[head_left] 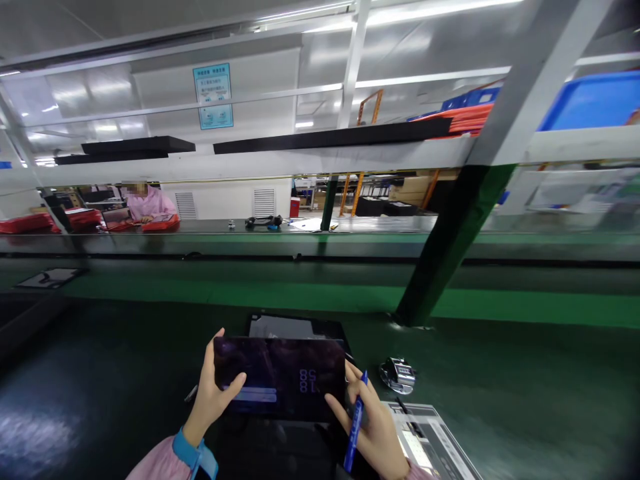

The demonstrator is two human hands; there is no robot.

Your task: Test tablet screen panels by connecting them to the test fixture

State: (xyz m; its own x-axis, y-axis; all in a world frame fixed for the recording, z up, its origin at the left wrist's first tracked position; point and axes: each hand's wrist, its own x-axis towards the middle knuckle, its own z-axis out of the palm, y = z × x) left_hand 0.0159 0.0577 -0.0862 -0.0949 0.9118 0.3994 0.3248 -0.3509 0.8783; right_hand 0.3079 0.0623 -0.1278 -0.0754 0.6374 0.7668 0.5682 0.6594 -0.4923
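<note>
A dark tablet (280, 377) with a lit screen showing digits is held up between both my hands above the green workbench. My left hand (213, 397) grips its left edge, thumb on the screen. My right hand (367, 423) supports the right edge and also holds a blue pen (355, 423) between its fingers. Behind the tablet lies another dark flat device (295, 327).
A metal tally counter (397, 375) sits to the right of the tablet, and a grey tray (435, 440) lies at the lower right. A green conveyor (300, 290) runs across. A slanted frame post (450, 240) rises at the right. A person in pink (145, 203) works at the far left.
</note>
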